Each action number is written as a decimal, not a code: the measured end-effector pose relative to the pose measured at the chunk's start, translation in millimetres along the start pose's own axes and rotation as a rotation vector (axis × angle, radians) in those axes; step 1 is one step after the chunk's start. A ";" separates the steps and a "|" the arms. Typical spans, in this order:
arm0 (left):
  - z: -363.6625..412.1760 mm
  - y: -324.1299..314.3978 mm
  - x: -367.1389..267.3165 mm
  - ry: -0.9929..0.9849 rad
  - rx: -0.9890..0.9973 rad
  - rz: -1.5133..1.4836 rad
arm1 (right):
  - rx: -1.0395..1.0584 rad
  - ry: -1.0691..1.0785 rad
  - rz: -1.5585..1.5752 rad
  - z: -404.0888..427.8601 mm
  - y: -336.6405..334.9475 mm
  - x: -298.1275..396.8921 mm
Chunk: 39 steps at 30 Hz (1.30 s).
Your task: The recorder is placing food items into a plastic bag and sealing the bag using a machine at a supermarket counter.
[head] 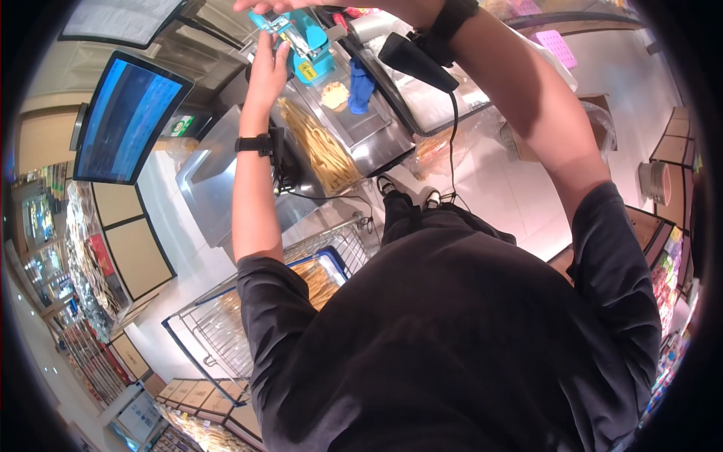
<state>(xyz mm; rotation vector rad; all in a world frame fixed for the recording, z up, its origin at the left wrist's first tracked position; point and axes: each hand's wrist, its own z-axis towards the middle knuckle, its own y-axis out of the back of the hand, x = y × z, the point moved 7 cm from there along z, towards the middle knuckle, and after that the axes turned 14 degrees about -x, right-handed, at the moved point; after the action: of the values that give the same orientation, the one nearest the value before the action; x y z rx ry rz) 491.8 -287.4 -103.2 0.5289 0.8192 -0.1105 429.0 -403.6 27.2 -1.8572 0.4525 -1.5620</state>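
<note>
My left hand [268, 73] is raised at a teal machine [309, 48] with metal parts and a yellow warning sticker; the thumb is apart from the fingers. My right hand [277, 4] reaches over the machine's far end, cut off by the top edge of the view, so whether it holds anything is unclear. Below the machine, a pale crumbly heap [335, 95] and a blue cloth [360, 86] lie on the steel counter [370, 127]. A bundle of long yellowish sticks [319, 147] lies beside them. Both wrists wear black straps with devices and cables.
Two monitors stand at the left, one with a blue screen [133, 118]. A wire shopping cart [209, 333] holding bagged sticks is near my left side. Clear plastic bags [446, 144] and an open cardboard box [522, 144] sit right of the counter. A pink perforated basket [556, 48] is farther right.
</note>
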 end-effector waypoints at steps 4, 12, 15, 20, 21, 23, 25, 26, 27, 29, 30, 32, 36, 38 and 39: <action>-2.9 -4.1 0.0 0.045 0.004 -0.020 | -0.001 -0.028 0.021 -4.2 -2.2 -2.1; -8.5 -2.6 -6.9 0.139 -0.024 -0.082 | 0.092 -0.036 -0.017 -7.5 3.8 -10.1; -16.3 2.2 0.3 0.201 -0.047 -0.076 | 0.102 -0.055 0.023 -11.1 -2.5 -15.4; -22.9 6.6 -19.8 0.070 -0.128 -0.153 | 0.040 0.199 -0.384 -54.0 14.1 -8.9; -29.0 11.6 -29.1 0.071 -0.130 -0.148 | 0.213 0.217 -0.285 -67.7 3.3 -6.5; -45.5 26.8 -39.9 0.120 -0.305 -0.089 | -0.274 0.378 -0.628 -92.2 24.6 -20.0; -74.3 44.7 -63.4 0.209 -0.507 -0.127 | -0.410 0.298 -0.663 -131.0 13.3 -38.4; -95.2 47.6 -79.2 0.271 -0.560 -0.139 | -0.458 0.163 -0.741 -150.2 21.4 -58.5; -118.8 50.0 -94.7 0.296 -0.567 -0.111 | -0.424 0.093 -0.680 -168.8 29.9 -82.2; -164.1 1.0 -128.7 0.445 -0.450 -0.241 | -0.386 0.147 -0.805 -226.0 75.0 -127.0; -192.2 -15.8 -134.3 0.470 -0.427 -0.291 | -0.410 0.087 -0.910 -244.4 85.1 -146.4; -258.8 -60.1 -130.6 0.489 -0.239 -0.282 | -0.482 -0.031 -0.991 -287.6 134.9 -205.9; -449.5 -146.4 -64.7 0.709 0.149 0.188 | -0.409 -0.391 -1.499 -374.5 242.1 -365.6; -541.6 -168.3 -33.5 0.845 0.472 0.422 | -0.247 -0.609 -1.570 -422.8 293.4 -457.7; -592.9 -180.7 -17.6 0.878 0.545 0.493 | -0.193 -0.680 -1.560 -452.0 312.0 -493.7</action>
<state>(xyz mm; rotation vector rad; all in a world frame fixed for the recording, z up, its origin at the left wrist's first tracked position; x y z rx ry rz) 31.3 -155.3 -496.9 1.3268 1.4927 0.3955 -71.7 -431.4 -515.1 -2.8705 -1.5362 -1.4180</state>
